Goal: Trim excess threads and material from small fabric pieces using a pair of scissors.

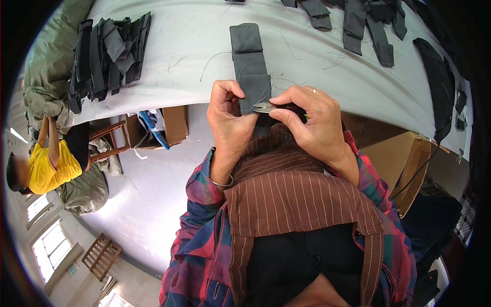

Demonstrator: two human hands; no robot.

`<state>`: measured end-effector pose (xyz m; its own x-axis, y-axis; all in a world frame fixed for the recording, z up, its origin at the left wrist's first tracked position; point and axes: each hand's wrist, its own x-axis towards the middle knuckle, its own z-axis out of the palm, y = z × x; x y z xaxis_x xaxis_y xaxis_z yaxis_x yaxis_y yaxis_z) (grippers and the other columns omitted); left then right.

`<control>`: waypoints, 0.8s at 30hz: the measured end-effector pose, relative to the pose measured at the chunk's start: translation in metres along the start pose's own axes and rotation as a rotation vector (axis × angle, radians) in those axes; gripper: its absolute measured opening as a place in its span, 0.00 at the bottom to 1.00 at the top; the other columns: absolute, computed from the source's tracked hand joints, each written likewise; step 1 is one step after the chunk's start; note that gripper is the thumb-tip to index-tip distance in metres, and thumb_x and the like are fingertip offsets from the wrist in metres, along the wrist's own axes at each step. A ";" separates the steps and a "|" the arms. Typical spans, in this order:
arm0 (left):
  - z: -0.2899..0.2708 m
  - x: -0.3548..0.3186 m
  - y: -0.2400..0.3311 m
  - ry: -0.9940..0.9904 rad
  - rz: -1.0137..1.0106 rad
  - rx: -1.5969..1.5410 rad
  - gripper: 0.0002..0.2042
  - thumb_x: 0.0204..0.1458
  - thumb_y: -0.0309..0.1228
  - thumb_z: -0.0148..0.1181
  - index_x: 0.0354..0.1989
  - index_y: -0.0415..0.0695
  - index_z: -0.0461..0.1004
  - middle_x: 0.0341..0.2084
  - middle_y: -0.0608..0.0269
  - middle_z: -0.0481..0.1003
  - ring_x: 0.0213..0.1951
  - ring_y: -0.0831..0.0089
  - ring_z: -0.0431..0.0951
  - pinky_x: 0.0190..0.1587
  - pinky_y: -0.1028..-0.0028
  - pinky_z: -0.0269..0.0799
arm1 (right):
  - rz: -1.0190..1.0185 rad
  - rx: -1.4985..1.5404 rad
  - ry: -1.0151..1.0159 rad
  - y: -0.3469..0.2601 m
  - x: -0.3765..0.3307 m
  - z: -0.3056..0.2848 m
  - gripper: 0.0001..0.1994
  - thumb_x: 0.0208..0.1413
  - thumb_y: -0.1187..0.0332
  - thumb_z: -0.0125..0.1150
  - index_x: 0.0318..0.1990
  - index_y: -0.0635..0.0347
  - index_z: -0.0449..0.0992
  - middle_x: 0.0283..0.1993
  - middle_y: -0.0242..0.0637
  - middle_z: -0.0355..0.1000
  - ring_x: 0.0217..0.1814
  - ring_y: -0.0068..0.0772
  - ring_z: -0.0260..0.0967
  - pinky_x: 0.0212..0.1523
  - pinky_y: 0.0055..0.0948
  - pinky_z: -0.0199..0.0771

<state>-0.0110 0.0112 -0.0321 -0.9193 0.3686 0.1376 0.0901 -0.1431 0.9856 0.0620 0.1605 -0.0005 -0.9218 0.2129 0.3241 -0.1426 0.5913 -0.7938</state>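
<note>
A dark grey folded fabric strip [249, 64] lies over the near edge of the white-covered table, its near end between my hands. My left hand [227, 123] pinches the left side of that end between thumb and fingers. In my right hand [314, 120] is a small pair of thread snips [263, 107], held with the metal blades pointing left. The blade tips reach the strip's near edge, close to my left thumb. Thin loose threads trail from the fabric there. My right palm hides most of the snips' handle.
At the left of the table lies a heap of dark strips [110, 53]. More strips [360, 28] are at the far right, with a curved black piece [434, 84] nearby. Below the right edge stands a cardboard box [414, 163]. A person in yellow [59, 163] works at the left.
</note>
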 end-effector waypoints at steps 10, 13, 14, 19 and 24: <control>0.003 -0.001 0.000 -0.006 -0.037 0.002 0.18 0.40 0.12 0.63 0.34 0.44 0.62 0.31 0.71 0.62 0.33 0.84 0.65 0.38 0.84 0.64 | -0.022 -0.071 -0.036 0.003 0.000 0.001 0.07 0.46 0.68 0.68 0.28 0.57 0.75 0.22 0.31 0.72 0.24 0.30 0.67 0.30 0.28 0.64; 0.006 0.001 0.009 0.022 -0.004 -0.003 0.18 0.40 0.13 0.64 0.34 0.43 0.62 0.31 0.70 0.65 0.33 0.83 0.66 0.38 0.84 0.65 | 0.301 0.418 0.097 0.012 -0.001 -0.006 0.05 0.49 0.74 0.66 0.34 0.60 0.77 0.27 0.29 0.74 0.32 0.17 0.70 0.35 0.19 0.68; 0.005 0.001 0.009 0.022 -0.003 -0.004 0.18 0.40 0.13 0.64 0.34 0.43 0.62 0.31 0.70 0.65 0.33 0.83 0.66 0.38 0.84 0.65 | 0.300 0.417 0.097 0.010 0.002 -0.007 0.05 0.49 0.74 0.66 0.34 0.60 0.77 0.27 0.29 0.74 0.32 0.17 0.70 0.35 0.19 0.68; 0.003 0.000 0.012 -0.162 0.200 0.276 0.17 0.41 0.13 0.64 0.36 0.42 0.64 0.34 0.65 0.69 0.36 0.80 0.70 0.40 0.82 0.67 | 0.279 0.461 0.029 0.014 0.015 0.001 0.07 0.48 0.76 0.66 0.35 0.61 0.75 0.25 0.28 0.71 0.28 0.17 0.63 0.32 0.19 0.66; 0.002 0.006 0.016 -0.009 0.077 0.095 0.22 0.41 0.13 0.63 0.44 0.40 0.61 0.36 0.64 0.71 0.40 0.77 0.71 0.43 0.80 0.67 | 0.020 0.417 -0.155 -0.007 0.007 -0.016 0.09 0.43 0.82 0.61 0.33 0.62 0.74 0.24 0.34 0.72 0.26 0.24 0.68 0.29 0.23 0.66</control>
<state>-0.0144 0.0134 -0.0153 -0.9050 0.3677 0.2140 0.1968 -0.0840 0.9768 0.0620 0.1704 0.0158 -0.9644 0.0831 0.2510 -0.2284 0.2170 -0.9491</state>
